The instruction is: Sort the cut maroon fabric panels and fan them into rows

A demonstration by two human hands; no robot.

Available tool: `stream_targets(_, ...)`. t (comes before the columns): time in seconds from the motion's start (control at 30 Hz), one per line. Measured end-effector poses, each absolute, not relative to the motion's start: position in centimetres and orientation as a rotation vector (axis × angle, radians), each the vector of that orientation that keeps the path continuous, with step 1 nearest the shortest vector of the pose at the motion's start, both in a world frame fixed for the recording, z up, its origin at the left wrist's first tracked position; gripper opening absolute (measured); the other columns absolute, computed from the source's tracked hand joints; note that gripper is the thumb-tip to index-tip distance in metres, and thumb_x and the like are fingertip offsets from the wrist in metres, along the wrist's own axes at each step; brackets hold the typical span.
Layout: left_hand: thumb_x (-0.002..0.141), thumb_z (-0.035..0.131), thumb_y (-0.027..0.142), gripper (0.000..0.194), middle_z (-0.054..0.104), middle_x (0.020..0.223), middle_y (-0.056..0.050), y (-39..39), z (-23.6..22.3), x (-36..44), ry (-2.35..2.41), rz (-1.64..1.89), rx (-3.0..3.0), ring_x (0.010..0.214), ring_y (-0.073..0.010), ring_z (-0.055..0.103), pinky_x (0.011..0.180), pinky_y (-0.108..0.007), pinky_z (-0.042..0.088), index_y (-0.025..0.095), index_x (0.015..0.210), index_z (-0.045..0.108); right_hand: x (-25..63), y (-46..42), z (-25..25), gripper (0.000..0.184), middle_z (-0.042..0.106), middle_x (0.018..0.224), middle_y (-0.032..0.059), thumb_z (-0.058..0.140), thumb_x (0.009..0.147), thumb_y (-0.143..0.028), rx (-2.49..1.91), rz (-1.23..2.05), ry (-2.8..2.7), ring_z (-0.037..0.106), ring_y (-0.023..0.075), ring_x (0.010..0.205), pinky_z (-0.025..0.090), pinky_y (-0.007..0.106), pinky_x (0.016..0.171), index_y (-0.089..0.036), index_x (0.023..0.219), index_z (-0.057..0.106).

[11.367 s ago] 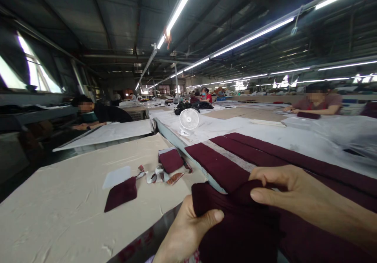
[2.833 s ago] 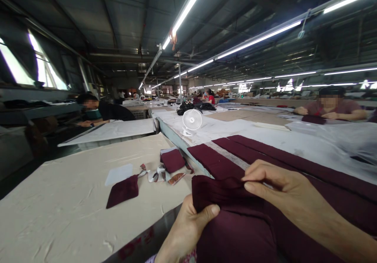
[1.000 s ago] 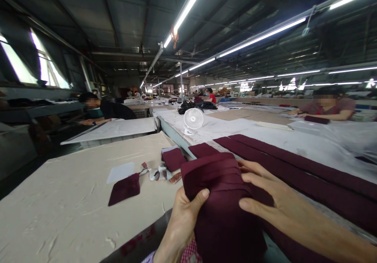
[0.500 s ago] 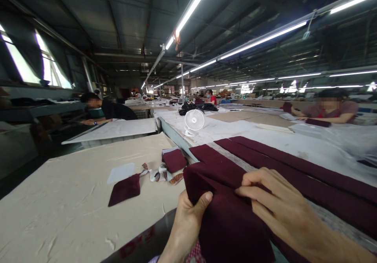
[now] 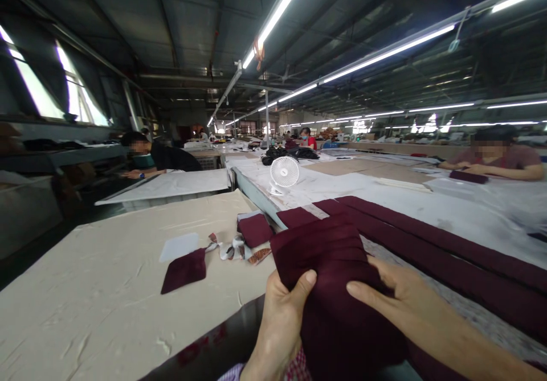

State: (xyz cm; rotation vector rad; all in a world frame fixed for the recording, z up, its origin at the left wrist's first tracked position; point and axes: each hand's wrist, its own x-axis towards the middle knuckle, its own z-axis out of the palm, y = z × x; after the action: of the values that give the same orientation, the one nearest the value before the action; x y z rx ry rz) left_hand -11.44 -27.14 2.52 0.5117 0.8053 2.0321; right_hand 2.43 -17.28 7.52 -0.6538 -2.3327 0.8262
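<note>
A maroon fabric piece (image 5: 329, 261) is held up in front of me between both hands, its upper part lying in soft folds. My left hand (image 5: 284, 307) grips its left edge, thumb on the near face and fingers behind. On the right side, my right hand (image 5: 397, 295) has its thumb on the near face, while its fingers go out of sight behind the fabric. Beyond, long maroon fabric strips (image 5: 427, 244) lie across the white table (image 5: 342, 184). To the left, a small maroon fabric piece (image 5: 183, 271) rests on the beige-covered table (image 5: 106, 267).
A stack of maroon pieces (image 5: 255, 230), a patterned cloth strip (image 5: 233, 249) and a white sheet (image 5: 179, 248) lie on the beige cover. A small white fan (image 5: 284, 172) stands on the white table. Co-workers sit at left (image 5: 166, 156) and right (image 5: 498, 159).
My right hand has turned from pinching the fabric's front to holding its right side, thumb in front. The fabric's top has opened out and been raised. My left hand keeps its grip.
</note>
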Motion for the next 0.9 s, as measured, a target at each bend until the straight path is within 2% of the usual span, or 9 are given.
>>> stream_targets(0.07, 0.065, 0.090, 0.028, 0.030, 0.081, 0.084, -0.008, -27.2, 2.6, -11.2, 0.788, 2.018, 0.505, 0.087, -0.0271, 0.076, 0.087, -0.038, 0.058, 0.016, 0.091, 0.080, 2.5, -17.2, 7.4, 0.035, 0.080, 0.099, 0.0059, 0.058, 0.089, -0.047, -0.632, 1.008, -2.302, 0.077, 0.0278, 0.086, 0.064, 0.039, 0.081, -0.023, 0.106, 0.075)
stream_targets(0.17, 0.067, 0.090, 0.031, 0.035, 0.081, 0.094, -0.010, -27.3, 2.5, -11.3, 0.719, 1.966, 0.489, 0.097, -0.0305, 0.074, 0.093, -0.042, 0.056, 0.016, 0.097, 0.079, 2.8, -16.9, 6.9, 0.036, 0.080, 0.095, 0.0057, 0.062, 0.089, -0.049, -0.673, 1.117, -2.253, 0.077, 0.0296, 0.083, 0.065, 0.041, 0.079, -0.024, 0.111, 0.075)
stream_targets(0.33, 0.075, 0.079, 0.054, 0.049, 0.075, 0.122, -0.009, -27.3, 2.2, -12.4, 0.744, 2.009, 0.469, 0.127, -0.0321, 0.060, 0.109, -0.041, 0.047, 0.022, 0.113, 0.076, 3.5, -16.6, 6.8, 0.034, 0.079, 0.104, 0.0059, 0.060, 0.092, -0.049, -0.640, 1.184, -2.276, 0.076, 0.0317, 0.089, 0.065, 0.041, 0.082, -0.030, 0.116, 0.074)
stream_targets(0.5, 0.079, 0.064, 0.072, 0.069, 0.070, 0.131, -0.011, -27.3, 2.0, -12.6, 0.603, 1.964, 0.433, 0.135, -0.0346, 0.053, 0.114, -0.050, 0.042, 0.023, 0.128, 0.069, 3.4, -17.0, 7.7, 0.034, 0.077, 0.112, 0.0070, 0.061, 0.087, -0.051, -0.693, 1.151, -2.311, 0.074, 0.0362, 0.099, 0.063, 0.044, 0.085, -0.030, 0.108, 0.078)
stream_targets(0.63, 0.089, 0.056, 0.064, 0.062, 0.069, 0.132, -0.013, -27.4, 2.2, -12.4, 0.358, 1.850, 0.372, 0.137, -0.0344, 0.052, 0.118, -0.052, 0.034, 0.019, 0.131, 0.066, 3.6, -16.6, 7.4, 0.037, 0.076, 0.117, 0.0072, 0.069, 0.078, -0.046, -0.715, 1.277, -2.275, 0.071, 0.0378, 0.108, 0.061, 0.046, 0.093, -0.029, 0.109, 0.078)
stream_targets(0.77, 0.096, 0.048, 0.056, 0.058, 0.070, 0.130, -0.017, -27.5, 2.4, -12.5, 0.278, 1.794, 0.349, 0.135, -0.0347, 0.054, 0.120, -0.052, 0.032, 0.013, 0.128, 0.068, 4.2, -15.8, 6.4, 0.040, 0.069, 0.132, 0.0043, 0.068, 0.077, -0.041, -0.773, 1.425, -2.283, 0.067, 0.0370, 0.117, 0.059, 0.045, 0.097, -0.031, 0.115, 0.075)
stream_targets(0.9, 0.098, 0.046, 0.054, 0.057, 0.073, 0.124, -0.018, -27.5, 2.5, -12.6, 0.235, 1.782, 0.349, 0.131, -0.0350, 0.058, 0.119, -0.051, 0.033, 0.010, 0.124, 0.071, 4.6, -15.2, 5.8, 0.043, 0.065, 0.137, 0.0019, 0.068, 0.077, -0.044, -0.809, 1.274, -2.317, 0.063, 0.0360, 0.123, 0.054, 0.044, 0.105, -0.034, 0.118, 0.075)
